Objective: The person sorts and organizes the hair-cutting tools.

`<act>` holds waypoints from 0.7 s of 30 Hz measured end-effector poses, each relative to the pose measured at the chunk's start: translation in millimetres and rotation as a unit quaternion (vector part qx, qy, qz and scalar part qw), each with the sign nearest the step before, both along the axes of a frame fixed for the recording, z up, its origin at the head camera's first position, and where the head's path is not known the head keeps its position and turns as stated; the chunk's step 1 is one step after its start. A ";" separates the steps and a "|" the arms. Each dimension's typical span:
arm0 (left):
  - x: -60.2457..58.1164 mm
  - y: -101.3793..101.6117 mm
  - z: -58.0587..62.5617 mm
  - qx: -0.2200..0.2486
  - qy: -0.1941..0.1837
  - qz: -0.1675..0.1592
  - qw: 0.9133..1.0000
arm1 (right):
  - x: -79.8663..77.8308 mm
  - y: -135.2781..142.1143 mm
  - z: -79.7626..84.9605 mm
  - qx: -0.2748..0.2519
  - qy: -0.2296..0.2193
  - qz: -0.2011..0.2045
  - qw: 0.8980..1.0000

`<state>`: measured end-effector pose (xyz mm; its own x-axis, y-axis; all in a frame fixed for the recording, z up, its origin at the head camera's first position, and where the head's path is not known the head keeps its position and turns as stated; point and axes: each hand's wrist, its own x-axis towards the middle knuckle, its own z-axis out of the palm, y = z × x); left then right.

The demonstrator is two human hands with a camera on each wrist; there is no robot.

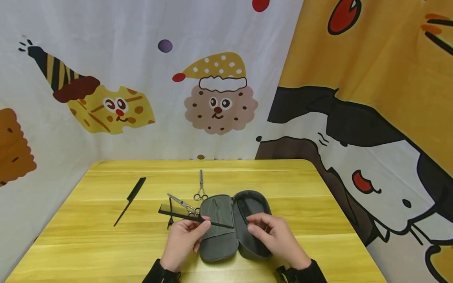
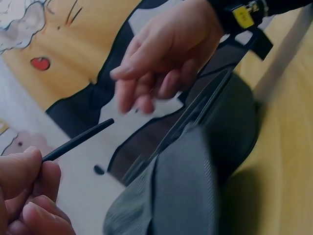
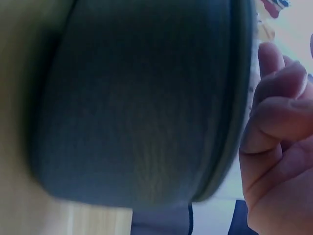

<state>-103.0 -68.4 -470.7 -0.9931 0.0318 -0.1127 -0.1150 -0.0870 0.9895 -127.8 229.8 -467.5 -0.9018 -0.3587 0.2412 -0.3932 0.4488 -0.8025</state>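
While the left hand [image 1: 185,239] holds a black tail comb [image 1: 191,218] in a narrow pinch, its toothed end out left of the unzipped grey case [image 1: 220,247] and its tail reaching over the case's left half, the right hand [image 1: 275,237] has an empty grip, fingers bent near the case's right half. For good control the pinch is best set light and near the tail's root, with the thin tip raised so it does not snag the case's pocket edges; scissors [image 1: 181,203] left of the case show partly behind the comb, so brushing them is the likely slip. Other scissors [image 1: 201,184] lie behind the case, another comb [image 1: 134,192] farther left. Yellow wood-grain covers the desk [image 1: 311,220], and beyond the case hangs cartoon-printed cloth [image 1: 212,27]
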 end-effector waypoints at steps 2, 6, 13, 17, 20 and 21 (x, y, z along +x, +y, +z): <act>1.4 6.3 -0.7 -0.002 0.007 -0.010 1.000 | 1.1 -3.0 -0.3 0.000 -0.004 0.035 0.999; 2.9 15.5 -2.1 0.000 0.012 -0.030 0.999 | 3.0 -8.0 -1.0 0.004 -0.010 0.074 0.997; 5.4 22.8 -3.5 0.020 -0.003 -0.052 0.998 | 7.2 -15.0 2.8 0.001 -0.029 0.102 0.994; 6.7 24.4 -4.4 0.020 -0.001 -0.064 0.998 | 8.6 -17.1 3.3 0.010 -0.029 0.102 0.994; 7.5 24.8 -4.8 0.015 -0.003 -0.069 0.997 | 9.2 -17.8 3.0 0.014 -0.032 0.103 0.994; 7.7 24.9 -5.0 0.012 -0.003 -0.071 0.997 | 9.2 -18.1 2.9 0.015 -0.033 0.104 0.994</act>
